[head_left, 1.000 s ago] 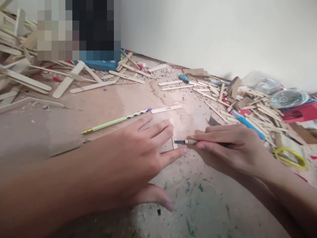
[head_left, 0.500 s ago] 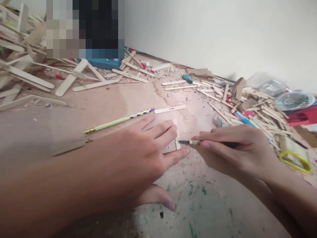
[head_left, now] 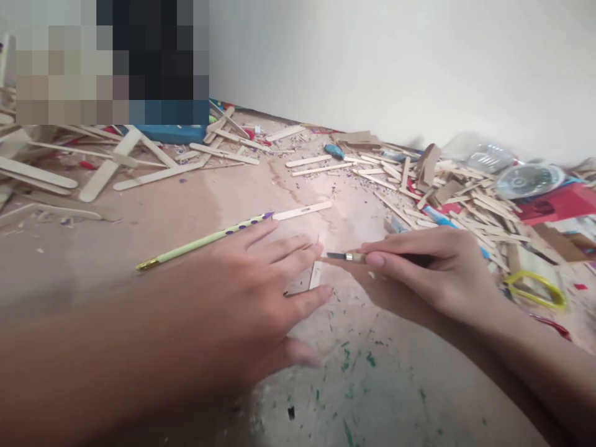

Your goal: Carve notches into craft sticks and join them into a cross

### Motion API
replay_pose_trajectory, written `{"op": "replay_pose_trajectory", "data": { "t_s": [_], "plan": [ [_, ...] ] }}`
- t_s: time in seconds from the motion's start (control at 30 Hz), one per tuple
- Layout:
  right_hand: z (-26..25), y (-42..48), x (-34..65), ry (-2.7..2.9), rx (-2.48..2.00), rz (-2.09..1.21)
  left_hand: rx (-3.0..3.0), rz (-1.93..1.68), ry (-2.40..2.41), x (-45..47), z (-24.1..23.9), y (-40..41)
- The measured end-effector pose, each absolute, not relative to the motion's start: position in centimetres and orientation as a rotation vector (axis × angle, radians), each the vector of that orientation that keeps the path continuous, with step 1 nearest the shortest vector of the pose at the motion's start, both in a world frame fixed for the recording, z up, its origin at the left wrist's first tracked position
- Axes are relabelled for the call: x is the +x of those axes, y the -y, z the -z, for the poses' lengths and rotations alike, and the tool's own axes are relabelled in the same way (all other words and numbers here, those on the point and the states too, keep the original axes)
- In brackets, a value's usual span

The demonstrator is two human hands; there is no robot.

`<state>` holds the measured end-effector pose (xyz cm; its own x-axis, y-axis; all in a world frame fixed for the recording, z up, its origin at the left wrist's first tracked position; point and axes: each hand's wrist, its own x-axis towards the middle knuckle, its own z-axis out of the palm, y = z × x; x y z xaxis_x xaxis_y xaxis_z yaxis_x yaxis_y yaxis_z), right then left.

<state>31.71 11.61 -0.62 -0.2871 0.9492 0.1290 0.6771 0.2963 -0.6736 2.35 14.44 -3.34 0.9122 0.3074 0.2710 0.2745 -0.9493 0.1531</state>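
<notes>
A wooden craft stick [head_left: 315,275] lies on the counter [head_left: 372,400] beneath the left hand [head_left: 274,279], whose fingers spread and press down, the grip closed around nothing. Its ends show above and below the fingertips; whether it is one piece, I cannot tell. Just beside it, the right hand [head_left: 428,261] pinches a craft knife [head_left: 350,256], blade toward the stick. The step in hand looks like cutting; a further cut would call for steady pressure and fingertips clear of the blade. Beyond the left hand, a green pencil [head_left: 200,247] with purple dimples points at a slotted stick [head_left: 291,214]. Farther right are heaped loose sticks [head_left: 496,208]. No brand, label or writing is legible.
</notes>
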Motion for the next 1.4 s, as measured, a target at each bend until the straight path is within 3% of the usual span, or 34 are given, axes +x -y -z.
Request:
{"op": "replay_pose_trajectory", "data": {
  "t_s": [0.2, 0.63, 0.97, 1.4],
  "plan": [
    [1.0, -11.5, 31.7, 1.985, -1.466, -0.558, 2.682, -0.672, -0.535, 2.4, 1.9, -15.3],
    [1.3, -11.0, 31.8, 2.143, -1.353, -0.414, 2.671, -0.526, -0.696, 2.3, 2.5, -14.4],
    [0.1, -10.4, 32.1, 2.466, -1.055, -0.431, 2.621, -0.490, -0.619, 2.3, 2.6, -15.1],
    [-0.5, -10.0, 31.9, 2.720, -0.939, -0.043, 2.937, -0.527, -0.223, 1.7, 2.1, -15.9]
  ]
}}
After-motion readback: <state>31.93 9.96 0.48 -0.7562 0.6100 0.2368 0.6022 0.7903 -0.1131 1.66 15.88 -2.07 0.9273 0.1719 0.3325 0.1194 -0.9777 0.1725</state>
